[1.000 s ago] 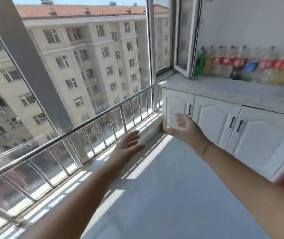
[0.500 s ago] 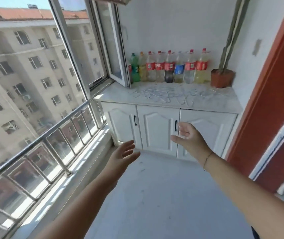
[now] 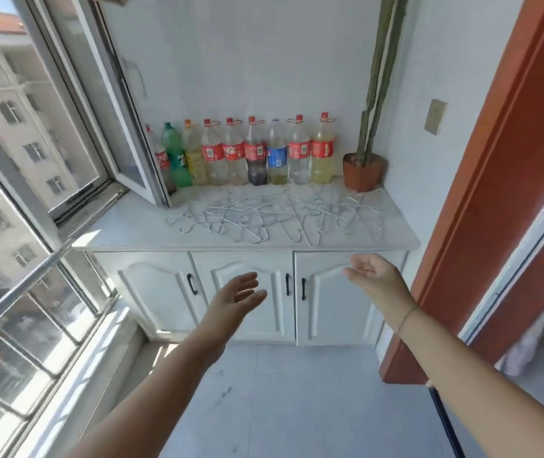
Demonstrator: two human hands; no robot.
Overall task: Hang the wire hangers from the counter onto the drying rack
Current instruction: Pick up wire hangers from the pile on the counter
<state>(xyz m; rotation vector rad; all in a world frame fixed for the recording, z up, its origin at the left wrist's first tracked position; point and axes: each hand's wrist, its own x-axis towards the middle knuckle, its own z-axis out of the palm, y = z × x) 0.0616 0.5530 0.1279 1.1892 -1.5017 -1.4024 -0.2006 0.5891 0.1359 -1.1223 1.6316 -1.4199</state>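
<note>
Both grips are released and hold nothing. The left grip has its fingers loosely spread with the palm turned inward; the right grip is the same, with its palm facing left. Both are held out at the level of the cabinet doors, below the front edge of the table and well short of the work. The wire hangers lie flat on the table in a thin scattered tangle across its middle and right. Hooks and shoulders overlap, and the whole spread sits just in front of a row of bottles. A potted plant stands at the right rear corner, near the end of the spread. An open window sash leans in over the left rear of the table. No drying rack can be made out in this view.

The step in hand looks like the reach for a first hanger, with none hung yet. It is probably best to start from the near fringe, where a few hooks stick out toward the front edge. Thin wire lying flat is hard to pinch, so a finger slipped under a hook should do better than pinching. Lift slowly and let the neighbours slide off, because the wires look interlocked and a quick pull would likely drag several along. The free grip can press the pile flat during the lift. The main risks are sweeping backward into the bottles, which look light, and catching a wire on the sash.
</note>
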